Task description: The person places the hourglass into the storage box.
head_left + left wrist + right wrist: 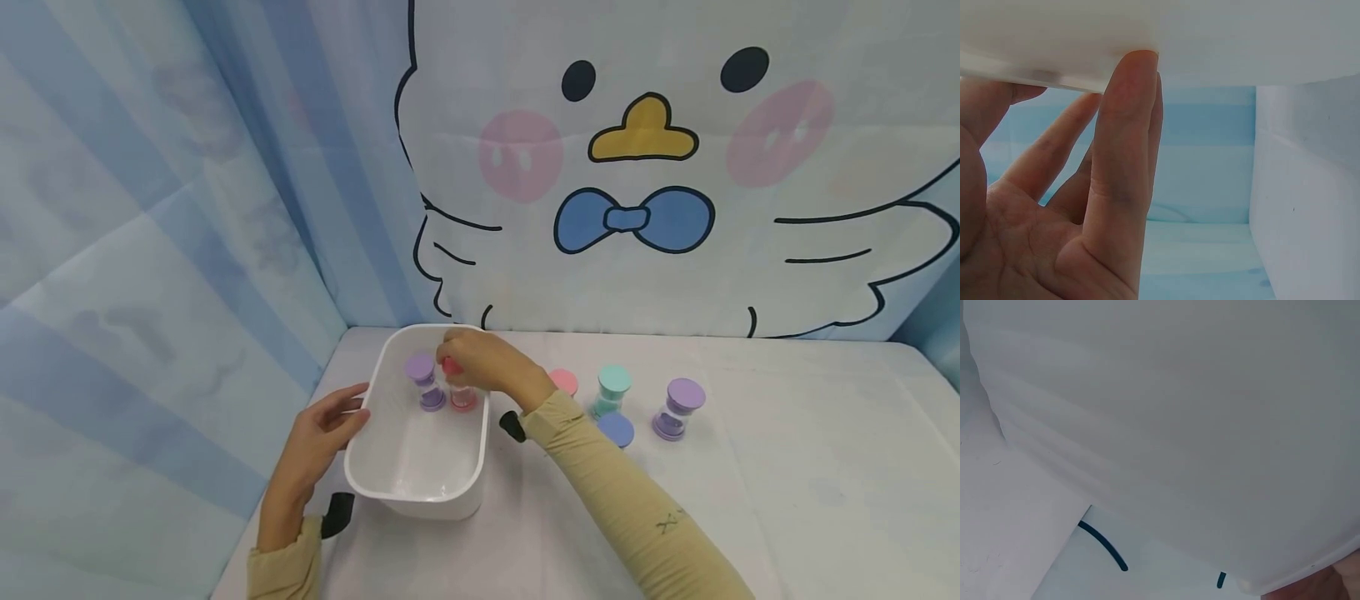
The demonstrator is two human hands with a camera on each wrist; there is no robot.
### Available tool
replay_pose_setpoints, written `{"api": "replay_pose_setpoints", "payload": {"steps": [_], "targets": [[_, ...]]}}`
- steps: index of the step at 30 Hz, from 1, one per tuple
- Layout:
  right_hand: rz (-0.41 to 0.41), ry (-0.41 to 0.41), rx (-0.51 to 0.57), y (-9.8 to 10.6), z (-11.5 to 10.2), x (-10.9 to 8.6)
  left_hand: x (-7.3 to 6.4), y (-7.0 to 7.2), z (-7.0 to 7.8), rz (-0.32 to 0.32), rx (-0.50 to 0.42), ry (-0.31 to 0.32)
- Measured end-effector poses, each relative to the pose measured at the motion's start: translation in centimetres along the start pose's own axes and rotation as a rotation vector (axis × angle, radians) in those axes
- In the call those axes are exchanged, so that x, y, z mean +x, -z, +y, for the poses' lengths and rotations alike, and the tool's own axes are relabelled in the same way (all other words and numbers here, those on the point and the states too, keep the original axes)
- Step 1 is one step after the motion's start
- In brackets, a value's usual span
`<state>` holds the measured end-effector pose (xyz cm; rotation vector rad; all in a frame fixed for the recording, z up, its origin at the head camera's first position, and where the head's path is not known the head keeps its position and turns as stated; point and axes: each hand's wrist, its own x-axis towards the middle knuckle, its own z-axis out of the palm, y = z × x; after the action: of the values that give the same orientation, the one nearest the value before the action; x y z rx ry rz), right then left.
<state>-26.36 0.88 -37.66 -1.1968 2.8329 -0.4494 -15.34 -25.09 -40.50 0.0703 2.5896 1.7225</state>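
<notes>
A white plastic bin stands on the table's left side. Inside it, a purple sand timer is upright near the far end. My right hand reaches over the bin's right rim and pinches the top of a red sand timer beside the purple one; whether its base touches the floor cannot be told. My left hand touches the bin's left side with fairly straight fingers. In the right wrist view the bin wall hides most of my right hand.
Right of the bin stand a pink sand timer, a teal one, a blue one and a purple one. A printed curtain hangs behind the white table, and a blue striped curtain at left.
</notes>
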Motion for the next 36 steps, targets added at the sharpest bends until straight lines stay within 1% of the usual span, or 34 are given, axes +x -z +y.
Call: {"api": "replay_pose_setpoints", "payload": {"steps": [6,12,20,27,32,36], "targets": [[0.010,0.007,0.005,0.3,-0.1,-0.3,-0.1,0.1,0.1,0.004,0.013,0.004],[0.021,0.017,0.004,0.7,-0.3,-0.7,-0.1,0.2,0.0,0.005,0.002,0.015],[0.077,0.053,0.015,1.5,-0.5,-1.5,-0.1,0.2,0.1,0.009,0.016,0.039],[0.084,0.049,0.038,1.9,-0.3,-2.3,-0.1,0.1,0.1,0.005,0.008,0.031],[0.083,0.046,0.026,2.3,-0.1,-3.0,-0.1,0.0,0.1,0.002,0.014,0.028],[0.108,0.048,-0.012,2.7,0.0,-3.5,0.0,-0.1,0.2,0.001,0.021,0.025]]}}
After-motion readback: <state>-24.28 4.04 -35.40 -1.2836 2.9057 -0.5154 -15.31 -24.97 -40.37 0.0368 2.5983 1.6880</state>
